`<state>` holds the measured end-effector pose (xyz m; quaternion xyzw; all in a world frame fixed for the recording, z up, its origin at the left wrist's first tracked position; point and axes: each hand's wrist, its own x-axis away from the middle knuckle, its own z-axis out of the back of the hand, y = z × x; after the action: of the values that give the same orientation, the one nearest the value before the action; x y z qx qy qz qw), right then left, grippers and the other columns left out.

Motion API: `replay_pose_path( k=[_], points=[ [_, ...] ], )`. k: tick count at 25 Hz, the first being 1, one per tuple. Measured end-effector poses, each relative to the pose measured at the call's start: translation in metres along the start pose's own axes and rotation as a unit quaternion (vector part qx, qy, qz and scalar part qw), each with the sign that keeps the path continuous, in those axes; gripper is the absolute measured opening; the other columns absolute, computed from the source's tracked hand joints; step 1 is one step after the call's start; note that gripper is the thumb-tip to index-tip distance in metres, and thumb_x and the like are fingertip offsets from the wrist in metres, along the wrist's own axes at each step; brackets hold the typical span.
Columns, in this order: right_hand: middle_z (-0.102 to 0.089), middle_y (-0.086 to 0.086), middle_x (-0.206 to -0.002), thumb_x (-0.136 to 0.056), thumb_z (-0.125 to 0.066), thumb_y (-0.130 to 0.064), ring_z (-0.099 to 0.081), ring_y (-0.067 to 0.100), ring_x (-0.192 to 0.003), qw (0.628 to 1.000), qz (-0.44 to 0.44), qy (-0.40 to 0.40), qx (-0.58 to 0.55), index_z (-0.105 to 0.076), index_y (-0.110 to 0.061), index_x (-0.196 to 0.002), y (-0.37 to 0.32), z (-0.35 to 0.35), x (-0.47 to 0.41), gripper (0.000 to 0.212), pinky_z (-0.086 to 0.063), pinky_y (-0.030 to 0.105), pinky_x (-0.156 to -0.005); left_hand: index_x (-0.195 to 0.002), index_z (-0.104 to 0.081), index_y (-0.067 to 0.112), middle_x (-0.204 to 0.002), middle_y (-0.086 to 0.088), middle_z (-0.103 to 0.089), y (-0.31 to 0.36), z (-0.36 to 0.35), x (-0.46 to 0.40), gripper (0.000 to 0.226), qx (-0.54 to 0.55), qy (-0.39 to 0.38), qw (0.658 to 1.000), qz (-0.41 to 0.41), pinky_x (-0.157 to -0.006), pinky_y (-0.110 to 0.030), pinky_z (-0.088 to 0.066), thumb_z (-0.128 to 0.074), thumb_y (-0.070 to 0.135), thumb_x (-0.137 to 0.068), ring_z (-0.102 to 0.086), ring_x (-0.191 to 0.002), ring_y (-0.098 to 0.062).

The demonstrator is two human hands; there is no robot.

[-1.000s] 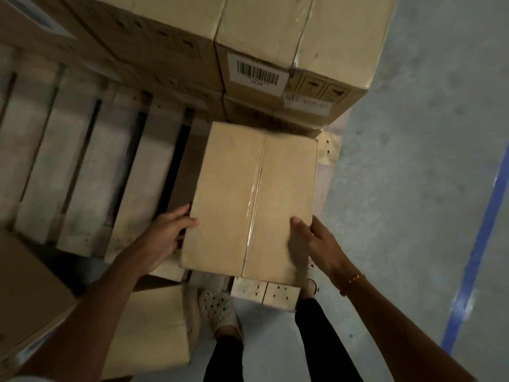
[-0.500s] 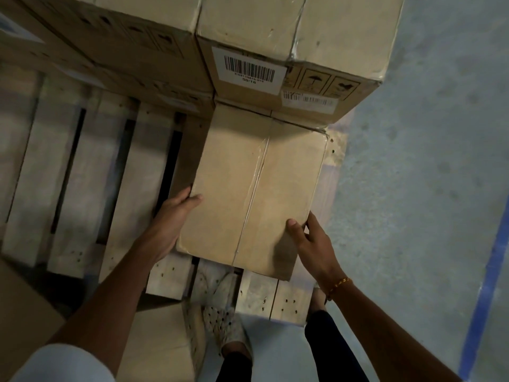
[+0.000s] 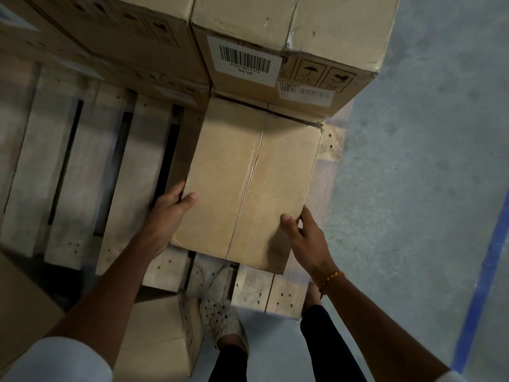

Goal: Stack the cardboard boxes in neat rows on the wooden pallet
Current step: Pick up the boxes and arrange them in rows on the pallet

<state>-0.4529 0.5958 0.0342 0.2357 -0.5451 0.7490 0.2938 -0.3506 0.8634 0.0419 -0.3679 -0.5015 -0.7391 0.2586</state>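
Observation:
A plain taped cardboard box (image 3: 248,183) lies flat on the right near corner of the wooden pallet (image 3: 82,166). Its far end touches the stack of labelled boxes (image 3: 275,51) behind it. My left hand (image 3: 168,210) grips the box's left near edge, thumb on top. My right hand (image 3: 305,238) holds the right near corner, thumb on the lid. The box's near end overhangs the slats a little.
Bare pallet slats with dark gaps stretch to the left of the box. Two more cardboard boxes (image 3: 159,334) stand on the floor at the lower left. My feet (image 3: 220,312) stand against the pallet's front. Grey concrete floor (image 3: 413,188) with a blue line (image 3: 479,285) runs on the right.
Both hands have pushed the box away from me across the pallet until its far end meets the stacked boxes. The camera has moved closer.

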Motion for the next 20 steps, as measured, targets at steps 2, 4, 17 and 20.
replay_pose_path(
  k=[2, 4, 17, 20],
  points=[
    [-0.056, -0.015, -0.126, -0.104, -0.049, -0.043, -0.057, 0.012, -0.117, 1.0, -0.003, 0.004, 0.009, -0.044, -0.025, -0.146, -0.001, 0.001, 0.001, 0.046, -0.05, 0.038, -0.101, -0.148, -0.047, 0.028, -0.133, 0.001, -0.062, 0.001, -0.003, 0.004, 0.043, -0.035, 0.019, 0.999, -0.004, -0.108, -0.05, -0.046, -0.051, 0.031, -0.105, -0.059, -0.123, -0.023],
    [-0.06, -0.01, -0.121, -0.102, -0.05, -0.047, -0.061, 0.018, -0.114, 0.999, -0.008, 0.0, 0.037, -0.049, -0.025, -0.141, -0.001, 0.006, -0.002, 0.044, -0.053, 0.045, -0.099, -0.142, -0.053, 0.023, -0.129, -0.002, -0.064, 0.002, -0.007, 0.011, 0.041, -0.079, 0.041, 0.996, -0.001, -0.104, -0.043, -0.047, -0.049, 0.038, -0.105, -0.059, -0.121, -0.026],
    [-0.073, 0.019, -0.1, -0.101, -0.053, -0.025, -0.07, 0.039, -0.094, 0.932, -0.108, -0.143, 0.316, -0.065, -0.016, -0.124, 0.011, -0.015, 0.055, 0.027, -0.057, 0.053, -0.089, -0.131, -0.063, 0.015, -0.131, -0.007, -0.067, -0.145, 0.004, 0.171, 0.033, -0.002, 0.105, 0.993, 0.056, -0.094, -0.024, -0.042, -0.057, 0.029, -0.101, -0.061, -0.122, -0.024],
    [-0.071, 0.021, -0.095, -0.108, -0.04, -0.031, -0.069, 0.036, -0.086, 0.982, -0.176, -0.051, 0.049, -0.052, -0.016, -0.129, 0.016, -0.052, 0.088, 0.028, -0.055, 0.044, -0.082, -0.117, -0.068, 0.014, -0.121, -0.008, -0.071, -0.252, 0.013, 0.204, 0.024, 0.051, 0.175, 0.975, 0.127, -0.098, -0.034, -0.048, -0.054, 0.024, -0.101, -0.065, -0.113, -0.026]
  ],
)
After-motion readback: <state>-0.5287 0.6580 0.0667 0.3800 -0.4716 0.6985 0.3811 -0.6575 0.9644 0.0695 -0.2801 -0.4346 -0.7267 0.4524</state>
